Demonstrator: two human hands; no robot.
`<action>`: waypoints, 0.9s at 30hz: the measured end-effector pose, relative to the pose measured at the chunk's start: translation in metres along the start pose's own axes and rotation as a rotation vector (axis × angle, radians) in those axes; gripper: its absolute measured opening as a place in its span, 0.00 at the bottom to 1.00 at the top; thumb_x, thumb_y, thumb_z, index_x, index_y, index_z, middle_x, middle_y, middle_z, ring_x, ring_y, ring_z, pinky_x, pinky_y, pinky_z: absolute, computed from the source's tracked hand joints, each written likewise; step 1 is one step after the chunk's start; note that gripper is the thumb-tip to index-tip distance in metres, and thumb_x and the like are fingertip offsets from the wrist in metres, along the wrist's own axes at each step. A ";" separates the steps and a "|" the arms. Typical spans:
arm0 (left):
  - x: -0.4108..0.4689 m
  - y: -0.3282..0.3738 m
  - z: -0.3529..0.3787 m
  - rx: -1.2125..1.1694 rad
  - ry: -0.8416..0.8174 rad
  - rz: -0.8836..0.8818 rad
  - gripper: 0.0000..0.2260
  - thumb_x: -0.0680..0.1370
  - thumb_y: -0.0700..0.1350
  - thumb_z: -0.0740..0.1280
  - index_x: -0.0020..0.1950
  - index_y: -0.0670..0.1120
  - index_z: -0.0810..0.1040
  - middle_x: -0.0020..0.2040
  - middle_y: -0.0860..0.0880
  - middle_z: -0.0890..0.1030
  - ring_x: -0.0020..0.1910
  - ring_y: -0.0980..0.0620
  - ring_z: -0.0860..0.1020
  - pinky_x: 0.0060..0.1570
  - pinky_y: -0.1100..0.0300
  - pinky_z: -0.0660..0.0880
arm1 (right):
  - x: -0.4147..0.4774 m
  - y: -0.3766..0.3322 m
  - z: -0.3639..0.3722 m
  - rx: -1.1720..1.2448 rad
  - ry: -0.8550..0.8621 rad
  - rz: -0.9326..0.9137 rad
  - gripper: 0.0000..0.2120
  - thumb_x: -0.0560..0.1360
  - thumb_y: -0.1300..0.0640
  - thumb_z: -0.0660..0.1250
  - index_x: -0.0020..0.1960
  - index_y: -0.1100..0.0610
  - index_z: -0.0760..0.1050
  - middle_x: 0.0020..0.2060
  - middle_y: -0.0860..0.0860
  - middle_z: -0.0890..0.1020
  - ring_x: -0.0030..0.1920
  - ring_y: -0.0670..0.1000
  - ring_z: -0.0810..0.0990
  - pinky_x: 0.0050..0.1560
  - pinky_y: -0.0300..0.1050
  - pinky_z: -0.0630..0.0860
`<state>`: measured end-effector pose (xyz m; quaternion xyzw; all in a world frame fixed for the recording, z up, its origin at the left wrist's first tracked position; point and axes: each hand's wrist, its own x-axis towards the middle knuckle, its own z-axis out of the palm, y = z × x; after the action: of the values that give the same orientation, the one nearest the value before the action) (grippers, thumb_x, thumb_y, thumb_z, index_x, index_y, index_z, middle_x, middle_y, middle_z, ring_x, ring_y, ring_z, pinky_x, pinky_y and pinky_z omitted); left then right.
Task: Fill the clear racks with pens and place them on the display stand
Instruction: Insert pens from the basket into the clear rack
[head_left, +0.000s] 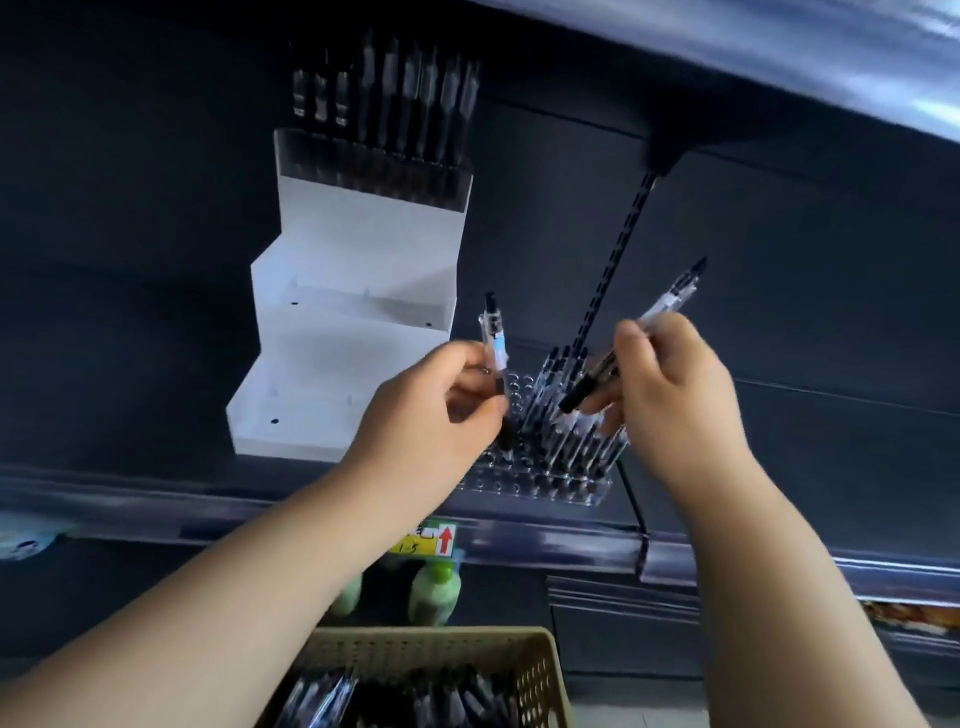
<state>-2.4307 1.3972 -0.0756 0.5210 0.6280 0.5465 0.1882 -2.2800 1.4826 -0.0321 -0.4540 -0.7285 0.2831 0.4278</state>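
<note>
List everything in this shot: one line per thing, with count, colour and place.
display stand: one, white, stepped, on the dark shelf, left.
filled rack: one, clear, dark pens upright, on the stand's top step.
open rack: one, clear, partly filled, on the shelf right of the stand.
racked pens: many, clear with black ends, mostly on its right side.
basket: one, tan, perforated, bottom centre.
loose pens: many, dark, in the basket.
bottles: two, pale green, on the shelf below.
price label: one, yellow with a red arrow, on the shelf edge.
slotted strip: one, black, slanting behind the open rack.
left hand: holds a single pen above the open rack.
right hand: holds at least two held pens.
</note>
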 end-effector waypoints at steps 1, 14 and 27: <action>0.002 -0.004 0.001 -0.019 0.012 -0.009 0.11 0.73 0.44 0.70 0.50 0.57 0.75 0.44 0.59 0.82 0.44 0.61 0.80 0.47 0.64 0.75 | 0.001 0.002 0.002 -0.027 0.047 -0.021 0.08 0.76 0.48 0.58 0.40 0.50 0.69 0.30 0.50 0.82 0.29 0.50 0.79 0.31 0.44 0.73; 0.015 -0.034 0.006 -0.243 0.034 -0.198 0.04 0.73 0.45 0.70 0.46 0.54 0.78 0.43 0.56 0.84 0.42 0.57 0.83 0.54 0.49 0.77 | 0.009 0.025 0.022 -0.114 0.056 -0.076 0.05 0.78 0.52 0.58 0.43 0.46 0.68 0.35 0.46 0.81 0.32 0.43 0.78 0.30 0.29 0.70; 0.011 -0.039 0.006 -0.285 0.033 -0.247 0.06 0.73 0.45 0.69 0.46 0.56 0.79 0.42 0.55 0.85 0.41 0.55 0.84 0.53 0.47 0.76 | 0.013 0.033 0.027 -0.391 0.037 -0.251 0.05 0.76 0.55 0.64 0.49 0.54 0.77 0.37 0.43 0.73 0.40 0.51 0.72 0.37 0.32 0.65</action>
<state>-2.4472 1.4152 -0.1087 0.3992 0.6065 0.6110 0.3154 -2.2929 1.5078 -0.0660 -0.4390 -0.8123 0.0727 0.3770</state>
